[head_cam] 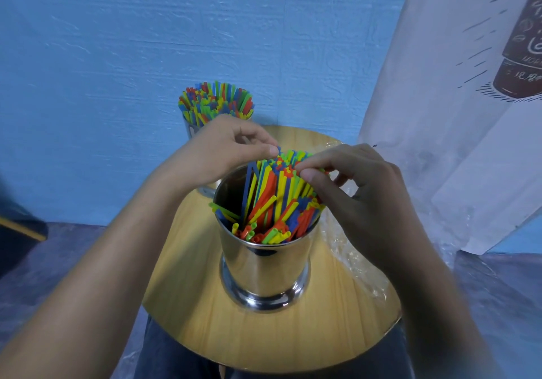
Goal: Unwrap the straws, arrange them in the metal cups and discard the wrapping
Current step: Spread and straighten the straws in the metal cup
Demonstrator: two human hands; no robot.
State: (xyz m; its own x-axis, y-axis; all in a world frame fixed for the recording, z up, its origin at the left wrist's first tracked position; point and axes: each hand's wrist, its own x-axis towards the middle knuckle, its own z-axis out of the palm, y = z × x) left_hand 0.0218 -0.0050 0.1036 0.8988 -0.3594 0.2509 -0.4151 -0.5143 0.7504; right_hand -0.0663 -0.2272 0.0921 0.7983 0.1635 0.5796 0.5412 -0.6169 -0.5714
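Note:
A shiny metal cup [265,267] stands on the round wooden table [205,305], partly filled with coloured straws [278,197] that lean toward its right side. My left hand [223,147] hovers at the upper left of the bundle, thumb and forefinger pinching a blue straw tip. From the right, my right hand [360,185] pinches straw tips at the top of the bundle. A second metal cup [190,129] packed with upright straws [215,103] stands behind, mostly hidden by my left hand.
Clear plastic wrapping [355,261] lies crumpled on the table's right side under my right forearm. A blue wall rises close behind the table. A white printed curtain [454,100] hangs at the right. The table's front edge is near my lap.

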